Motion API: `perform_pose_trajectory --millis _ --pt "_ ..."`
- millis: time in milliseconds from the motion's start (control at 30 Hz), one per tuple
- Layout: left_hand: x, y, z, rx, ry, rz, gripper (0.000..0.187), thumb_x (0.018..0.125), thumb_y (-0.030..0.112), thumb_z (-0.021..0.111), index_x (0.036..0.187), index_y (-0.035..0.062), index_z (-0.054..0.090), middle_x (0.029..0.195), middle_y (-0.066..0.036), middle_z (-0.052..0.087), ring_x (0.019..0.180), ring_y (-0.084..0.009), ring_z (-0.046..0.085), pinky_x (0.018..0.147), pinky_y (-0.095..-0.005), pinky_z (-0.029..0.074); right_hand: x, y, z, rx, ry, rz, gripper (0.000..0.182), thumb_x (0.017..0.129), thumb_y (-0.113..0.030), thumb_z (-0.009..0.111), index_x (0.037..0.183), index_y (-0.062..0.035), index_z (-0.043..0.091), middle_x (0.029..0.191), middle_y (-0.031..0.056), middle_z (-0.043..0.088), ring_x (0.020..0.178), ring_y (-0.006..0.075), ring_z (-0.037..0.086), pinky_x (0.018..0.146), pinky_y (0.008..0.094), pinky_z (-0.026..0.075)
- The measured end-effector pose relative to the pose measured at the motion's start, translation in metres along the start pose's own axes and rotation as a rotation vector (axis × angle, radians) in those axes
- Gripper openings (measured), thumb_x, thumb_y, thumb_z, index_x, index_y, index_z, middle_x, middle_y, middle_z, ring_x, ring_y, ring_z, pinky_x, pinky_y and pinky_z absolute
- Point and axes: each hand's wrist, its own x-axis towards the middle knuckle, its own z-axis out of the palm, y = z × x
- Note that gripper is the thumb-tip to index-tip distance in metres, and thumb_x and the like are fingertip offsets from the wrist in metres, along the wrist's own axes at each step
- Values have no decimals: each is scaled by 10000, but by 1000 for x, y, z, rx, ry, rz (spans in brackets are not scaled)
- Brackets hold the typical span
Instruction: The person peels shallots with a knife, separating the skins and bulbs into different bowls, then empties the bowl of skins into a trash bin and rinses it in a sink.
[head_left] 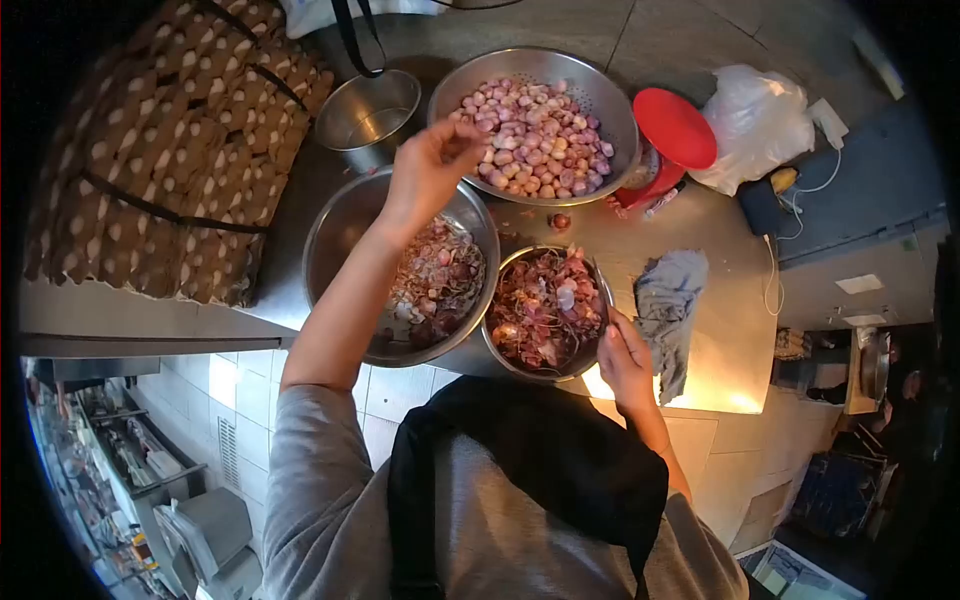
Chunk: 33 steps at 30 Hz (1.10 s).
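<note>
My left hand reaches over the near left rim of a perforated metal colander full of peeled shallots. Its fingers are curled in towards the thumb, and whatever they may hold is hidden. My right hand grips a knife, blade pointing away from me, beside the right rim of a smaller bowl. That bowl is heaped with reddish shallot skins and roots. Under my left forearm stands a wide metal bowl with shallots and loose skins in it.
A metal pot stands at the back left, beside stacked egg trays. One unpeeled shallot lies on the steel table. To the right are a grey cloth, a red lid, a white plastic bag and a cable.
</note>
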Motion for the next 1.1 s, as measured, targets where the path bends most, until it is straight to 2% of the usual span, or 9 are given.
perform_pose_trajectory --millis 133,200,433,533,767,800,867,967,1100 --pt "-29 -31 -17 522 -400 -337 124 712 77 636 829 51 603 784 -66 628 665 -135 582 639 -253 453 6 -4 6 -6 -3 -2 366 901 -187 426 1200 24 403 568 -53 325 462 32 296 421 178 206" --pt "-50 -83 -17 676 -627 -181 157 687 62 618 842 49 597 811 -102 612 718 -223 594 643 -320 455 7 -7 7 -1 -3 3 360 902 -187 424 1192 25 410 562 -52 328 457 32 297 418 179 206" --pt "-72 -112 -13 912 -480 -88 194 668 49 620 851 82 565 823 -129 580 783 -318 560 675 -394 440 5 -7 8 -45 -40 -5 358 914 -177 399 1213 19 401 596 -67 334 496 21 292 450 166 230" --pt "-64 -81 -15 768 -453 -291 127 704 51 586 828 43 557 812 -133 572 783 -278 574 680 -351 463 6 -8 8 -58 -47 -20 365 914 -181 401 1219 19 396 602 -69 339 497 22 295 450 168 230" --pt "-80 -2 10 -577 -195 -568 180 724 8 649 857 49 534 809 -59 588 740 -141 584 633 -255 486 2 -10 17 -36 -162 -93 423 907 -207 416 1275 -10 347 634 -80 326 502 19 251 449 170 205" --pt "-87 12 20 -655 -191 -610 162 744 10 628 868 50 532 818 -58 590 738 -140 587 633 -254 493 -1 -8 13 -17 -248 -33 437 904 -219 421 1282 -16 343 752 -9 492 609 61 444 558 178 356" --pt "-102 31 40 -793 -180 -634 174 767 17 604 919 56 528 837 -42 583 735 -139 591 638 -259 509 -1 -11 20 -213 -259 -129 436 902 -216 421 1277 -7 346 966 70 521 844 130 494 743 226 372" --pt "-121 40 66 -1049 -140 -662 159 788 18 574 925 79 522 832 -16 563 747 -130 585 644 -261 518 -3 -16 30 -232 -266 -172 439 898 -210 423 1271 8 344 1277 151 403 1193 209 363 977 289 248" --pt "-132 46 83 -1134 -78 -631 129 795 4 558 889 80 512 849 -17 567 752 -126 581 639 -263 520 -7 -14 26 -276 -220 -214 442 897 -209 425 1271 10 342 1255 150 427 1167 212 398 957 284 281"
